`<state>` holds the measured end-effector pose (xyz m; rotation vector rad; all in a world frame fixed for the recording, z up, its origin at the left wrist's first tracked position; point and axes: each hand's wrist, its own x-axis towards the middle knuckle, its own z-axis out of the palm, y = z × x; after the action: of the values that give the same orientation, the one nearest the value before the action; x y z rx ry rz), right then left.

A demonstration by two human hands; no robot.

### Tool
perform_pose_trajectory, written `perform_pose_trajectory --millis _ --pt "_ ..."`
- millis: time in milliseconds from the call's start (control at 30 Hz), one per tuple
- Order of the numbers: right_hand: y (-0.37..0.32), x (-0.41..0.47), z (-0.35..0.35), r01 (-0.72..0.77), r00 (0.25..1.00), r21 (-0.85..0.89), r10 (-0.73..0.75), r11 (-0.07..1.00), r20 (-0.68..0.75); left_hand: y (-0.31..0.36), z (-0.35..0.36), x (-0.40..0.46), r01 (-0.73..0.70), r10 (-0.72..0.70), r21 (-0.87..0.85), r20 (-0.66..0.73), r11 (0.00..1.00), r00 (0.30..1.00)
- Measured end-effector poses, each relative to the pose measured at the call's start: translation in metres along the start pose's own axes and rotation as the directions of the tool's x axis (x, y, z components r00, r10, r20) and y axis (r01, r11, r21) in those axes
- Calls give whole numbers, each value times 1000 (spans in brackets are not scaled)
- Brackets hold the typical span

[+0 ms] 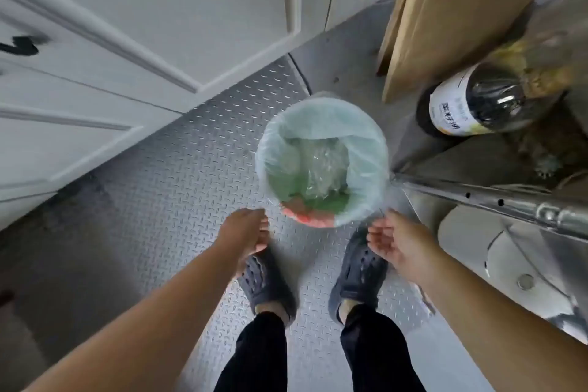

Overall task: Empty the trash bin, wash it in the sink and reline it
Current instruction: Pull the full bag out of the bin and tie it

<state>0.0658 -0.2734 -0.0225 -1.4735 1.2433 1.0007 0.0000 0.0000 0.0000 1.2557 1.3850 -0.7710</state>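
A round trash bin (pixel 375 149) stands on the metal floor just ahead of my feet. A pale green translucent liner (pixel 318 114) is folded over its rim. Crumpled clear plastic trash (pixel 324 169) lies inside, over a green and orange bottom. My left hand (pixel 246 232) hovers at the bin's near left edge, fingers loosely curled and empty. At the near right edge my right hand (pixel 394 239) is held palm up with the fingers apart. Neither hand clearly touches the liner.
White cabinet doors (pixel 127 41) run along the left and back. A cardboard sheet (pixel 445 9) leans at the right, with a large dark bottle (pixel 471 105) beside it. A steel sink unit (pixel 509 248) juts in at the right, close to the bin. Diamond-plate floor (pixel 159 184) lies underfoot.
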Motion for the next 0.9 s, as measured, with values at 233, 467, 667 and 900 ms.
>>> perform_pose_trajectory --millis 233,467,667,900 --pt "0 62 26 -101 986 471 24 876 167 7 17 77 122 -64 -473 136 873 989" --pt "3 69 33 -113 932 606 -128 787 340 5 19 92 266 26 -651 402 711 915" --pt "5 63 26 -78 893 606 -214 792 395 -5 15 77 194 12 -585 330 787 944" --pt "16 48 20 37 974 421 -127 906 186 -15 18 46 158 -81 -504 170 850 982"
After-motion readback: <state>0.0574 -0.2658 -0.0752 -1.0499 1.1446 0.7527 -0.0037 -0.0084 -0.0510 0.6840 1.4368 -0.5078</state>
